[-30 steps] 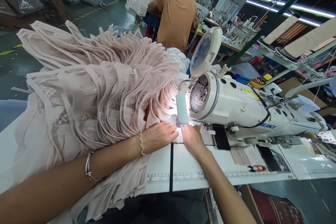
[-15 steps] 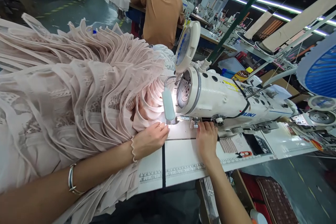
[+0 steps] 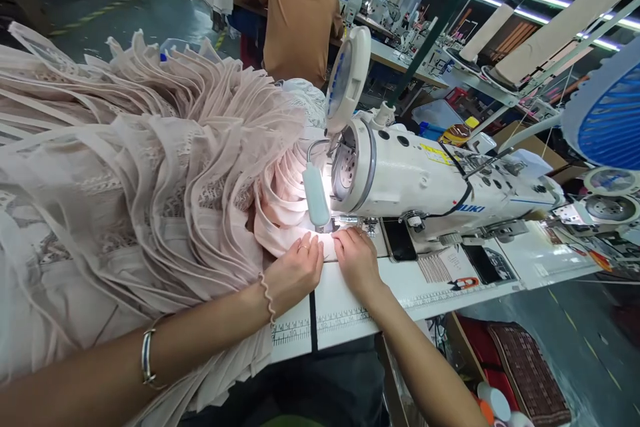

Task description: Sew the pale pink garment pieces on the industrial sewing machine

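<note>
A strip of pale pink fabric [image 3: 329, 248] lies under the needle end of a white sewing machine [image 3: 400, 170]. My left hand [image 3: 296, 270], with a ring and bracelets on that arm, pinches the strip's near edge, left of the needle area. Just to the right, my right hand [image 3: 359, 261] has its fingertips on the same strip, close to the presser foot. A lit lamp [image 3: 317, 197] hangs in front of the needle, which I cannot make out. A large heap of pink lace-trimmed garments [image 3: 165, 180] spreads out on the left and joins the fabric by the needle.
A black phone-like slab [image 3: 400, 240] lies by the machine base. Thread snips [image 3: 465, 283] and a small card are further right. A ruler strip [image 3: 345, 317] runs along the table's front edge. A blue fan [image 3: 607, 107] stands at right; a person in brown [image 3: 300, 17] sits ahead.
My right hand has moved left, from beside the machine base to the fabric near my left hand, uncovering the black slab. The view has shifted slightly.
</note>
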Available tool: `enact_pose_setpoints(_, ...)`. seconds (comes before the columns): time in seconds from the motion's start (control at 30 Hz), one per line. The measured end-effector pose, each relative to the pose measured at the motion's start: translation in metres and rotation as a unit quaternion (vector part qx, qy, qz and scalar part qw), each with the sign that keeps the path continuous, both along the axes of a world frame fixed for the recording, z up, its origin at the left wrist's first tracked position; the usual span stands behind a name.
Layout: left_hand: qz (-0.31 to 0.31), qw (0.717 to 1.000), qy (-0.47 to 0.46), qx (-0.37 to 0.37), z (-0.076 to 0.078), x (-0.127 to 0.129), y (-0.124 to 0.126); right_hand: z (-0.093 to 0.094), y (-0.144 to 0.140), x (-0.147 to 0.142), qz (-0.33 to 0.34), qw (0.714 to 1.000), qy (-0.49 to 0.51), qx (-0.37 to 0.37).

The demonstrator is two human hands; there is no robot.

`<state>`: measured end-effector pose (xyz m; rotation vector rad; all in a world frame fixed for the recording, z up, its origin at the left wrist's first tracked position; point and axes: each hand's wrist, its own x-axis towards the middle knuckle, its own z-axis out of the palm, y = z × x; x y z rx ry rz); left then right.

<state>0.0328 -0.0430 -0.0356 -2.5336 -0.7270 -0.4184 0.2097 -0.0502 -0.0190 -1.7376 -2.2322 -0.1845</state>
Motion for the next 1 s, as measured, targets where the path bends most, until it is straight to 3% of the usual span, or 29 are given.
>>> enact_pose_setpoints(0.17, -0.012, 0.999, -0.027, -0.031, -0.009, 0.001, -0.002, -0.002, -0.004, -0.005, -0.01, 0.995, -0.093, 0.036)
enact_pose_setpoints(0.4, 0.009, 0.994, -0.034, -0.101, -0.003, -0.007, 0.013, 0.003, -0.008, 0.0, 0.011, 0.995, -0.095, 0.019)
enact_pose_setpoints(0.5, 0.008, 0.995, -0.03, -0.096, -0.005, -0.005, 0.012, 0.014, -0.002, -0.001, -0.01, 0.992, -0.123, -0.036)
enact_pose_setpoints(0.6, 0.002, 0.991, -0.043, -0.125, -0.008, -0.002, 0.009, 0.024, 0.011, -0.005, -0.071, 0.98, -0.143, -0.121)
enact_pose_setpoints(0.7, -0.007, 0.987, -0.057, -0.153, -0.006, -0.001, 0.011, 0.024, 0.023, -0.013, -0.088, 0.975, -0.107, -0.175)
enact_pose_setpoints(0.8, 0.018, 0.978, -0.095, -0.186, 0.0, -0.007, 0.018, 0.013, 0.023, -0.019, -0.071, 0.986, -0.057, -0.143)
enact_pose_setpoints(0.9, 0.05, 0.947, -0.197, -0.251, 0.004, -0.013, 0.024, -0.001, 0.015, -0.02, -0.071, 0.993, -0.035, -0.086)
enact_pose_setpoints(1.0, -0.006, 0.933, -0.225, -0.282, 0.002, -0.013, 0.02, -0.008, 0.009, -0.017, -0.063, 0.996, -0.006, -0.063)
